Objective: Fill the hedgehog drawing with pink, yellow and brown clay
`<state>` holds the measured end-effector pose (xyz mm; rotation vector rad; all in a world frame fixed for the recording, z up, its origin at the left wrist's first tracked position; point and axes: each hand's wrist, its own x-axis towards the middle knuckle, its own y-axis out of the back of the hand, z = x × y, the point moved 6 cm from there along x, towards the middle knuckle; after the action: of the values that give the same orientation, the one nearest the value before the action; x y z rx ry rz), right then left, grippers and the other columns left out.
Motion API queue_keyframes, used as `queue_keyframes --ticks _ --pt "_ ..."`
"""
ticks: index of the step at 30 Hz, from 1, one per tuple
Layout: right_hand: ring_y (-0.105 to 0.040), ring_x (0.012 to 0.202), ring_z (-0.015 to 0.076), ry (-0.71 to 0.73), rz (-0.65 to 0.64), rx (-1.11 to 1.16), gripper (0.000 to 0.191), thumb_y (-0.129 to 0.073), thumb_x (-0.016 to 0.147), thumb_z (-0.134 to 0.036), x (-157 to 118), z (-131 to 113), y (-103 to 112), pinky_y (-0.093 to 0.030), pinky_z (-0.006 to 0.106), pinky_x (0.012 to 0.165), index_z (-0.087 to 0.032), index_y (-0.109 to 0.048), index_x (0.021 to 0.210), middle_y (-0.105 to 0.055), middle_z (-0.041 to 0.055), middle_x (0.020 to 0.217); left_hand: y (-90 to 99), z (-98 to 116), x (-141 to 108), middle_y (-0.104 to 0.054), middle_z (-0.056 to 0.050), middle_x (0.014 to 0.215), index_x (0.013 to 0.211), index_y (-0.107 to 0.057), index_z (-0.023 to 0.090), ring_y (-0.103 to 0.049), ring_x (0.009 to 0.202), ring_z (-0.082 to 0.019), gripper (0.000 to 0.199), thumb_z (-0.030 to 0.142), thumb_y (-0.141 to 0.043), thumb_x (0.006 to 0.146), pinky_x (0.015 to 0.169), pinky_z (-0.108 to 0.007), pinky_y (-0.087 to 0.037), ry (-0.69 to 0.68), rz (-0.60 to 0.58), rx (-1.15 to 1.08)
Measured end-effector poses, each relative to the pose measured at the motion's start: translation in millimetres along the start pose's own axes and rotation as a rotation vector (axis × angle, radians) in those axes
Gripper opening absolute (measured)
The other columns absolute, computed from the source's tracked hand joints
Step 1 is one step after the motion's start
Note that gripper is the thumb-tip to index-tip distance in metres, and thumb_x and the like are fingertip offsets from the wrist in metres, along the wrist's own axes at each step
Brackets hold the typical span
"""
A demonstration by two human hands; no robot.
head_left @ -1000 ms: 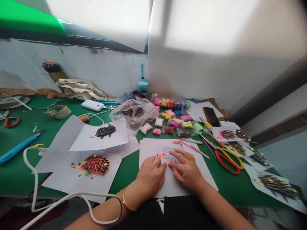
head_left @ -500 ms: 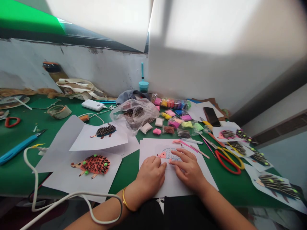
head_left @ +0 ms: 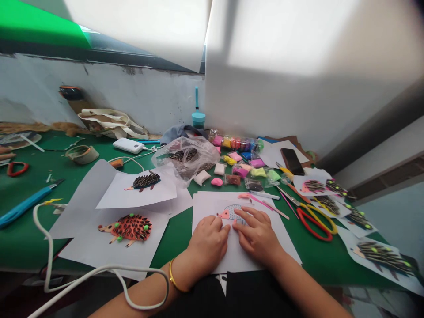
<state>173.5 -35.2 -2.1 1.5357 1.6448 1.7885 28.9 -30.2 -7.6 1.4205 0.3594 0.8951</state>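
Observation:
A white sheet (head_left: 265, 247) lies in front of me, bearing a hedgehog drawing (head_left: 232, 212) with a blue outline and a pink face. My left hand (head_left: 209, 240) rests on the sheet just below the face, fingers curled together; whether anything is inside them is hidden. Over the right part of the drawing is my right hand (head_left: 256, 232), its fingers spread and their tips touching the paper near the hedgehog's lower body. Pink strips and thin sticks (head_left: 265, 204) lie just above it. A small pink clay lump (head_left: 216, 181) sits beyond the sheet.
Red and yellow scissors (head_left: 314, 223), a phone (head_left: 292, 161) and hedgehog pictures (head_left: 380, 256) are on the right. Clay packets (head_left: 232, 179) and a plastic bag (head_left: 187, 159) lie behind. A white cable (head_left: 109, 267) loops across my left forearm. At far left, another person's fingers (head_left: 5, 154) show.
My right hand has shifted slightly, its fingertips drawn lower and left over the hedgehog's body. The other person's fingers at far left have moved. My left hand is almost unchanged.

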Motion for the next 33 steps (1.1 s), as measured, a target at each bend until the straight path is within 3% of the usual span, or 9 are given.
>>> queue_keyframes --ticks 9,13,17,21,29,33 --pt "-0.054 0.122 0.0275 -0.023 0.102 0.083 0.028 -0.055 0.085 -0.013 -0.9 10.3 9.0 -0.044 0.049 0.101 -0.027 -0.075 0.099 -0.068 0.0037 0.123 0.9 0.6 0.2 -0.059 -0.009 0.096 0.106 -0.063 0.019 -0.054 0.096 -0.026 0.020 0.018 -0.053 0.088 0.085 -0.043 -0.050 -0.008 0.010 0.002" --pt "-0.055 0.121 0.0279 -0.048 0.105 0.068 0.026 -0.056 0.086 -0.014 -0.8 12.2 7.5 -0.045 0.049 0.101 -0.026 -0.076 0.097 -0.069 0.0043 0.122 -1.0 3.2 -0.1 -0.059 -0.010 0.116 0.118 -0.059 0.017 -0.053 0.111 -0.026 0.033 0.013 -0.052 0.087 0.096 -0.043 -0.046 -0.070 0.033 -0.017" --pt "-0.056 0.120 0.0283 -0.066 0.102 0.053 0.026 -0.055 0.086 -0.015 -1.3 14.5 5.5 -0.045 0.050 0.101 -0.026 -0.076 0.098 -0.069 0.0050 0.121 -4.9 4.2 -0.1 -0.060 -0.009 0.113 0.135 -0.050 0.021 -0.054 0.108 -0.026 0.047 0.014 -0.051 0.089 0.097 -0.045 -0.044 -0.110 0.008 -0.007" --pt "-0.055 0.121 0.0288 -0.078 0.091 0.040 0.026 -0.055 0.086 -0.015 -1.7 17.5 2.9 -0.044 0.050 0.102 -0.025 -0.075 0.099 -0.069 0.0050 0.122 -5.4 5.6 1.4 -0.061 -0.008 0.111 0.134 -0.052 0.022 -0.054 0.106 -0.026 0.044 0.017 -0.053 0.090 0.100 -0.045 -0.041 -0.113 -0.021 0.026" --pt "-0.053 0.123 0.0296 -0.092 0.034 0.013 0.027 -0.057 0.085 -0.016 -1.7 16.0 -4.7 -0.042 0.050 0.102 -0.026 -0.075 0.102 -0.067 0.0045 0.126 -8.2 5.8 -0.6 -0.061 -0.008 0.119 0.136 -0.050 0.022 -0.049 0.119 -0.026 0.044 0.021 -0.051 0.093 0.113 -0.052 -0.025 -0.115 -0.015 0.053" --pt "-0.053 0.123 0.0299 -0.098 0.020 0.001 0.027 -0.059 0.083 -0.017 -1.4 13.7 -4.9 -0.041 0.051 0.102 -0.028 -0.075 0.102 -0.067 0.0039 0.127 -8.7 4.0 -2.9 -0.063 -0.008 0.121 0.132 -0.055 0.022 -0.051 0.120 -0.025 0.041 0.021 -0.053 0.091 0.114 -0.049 -0.026 -0.114 0.034 0.058"
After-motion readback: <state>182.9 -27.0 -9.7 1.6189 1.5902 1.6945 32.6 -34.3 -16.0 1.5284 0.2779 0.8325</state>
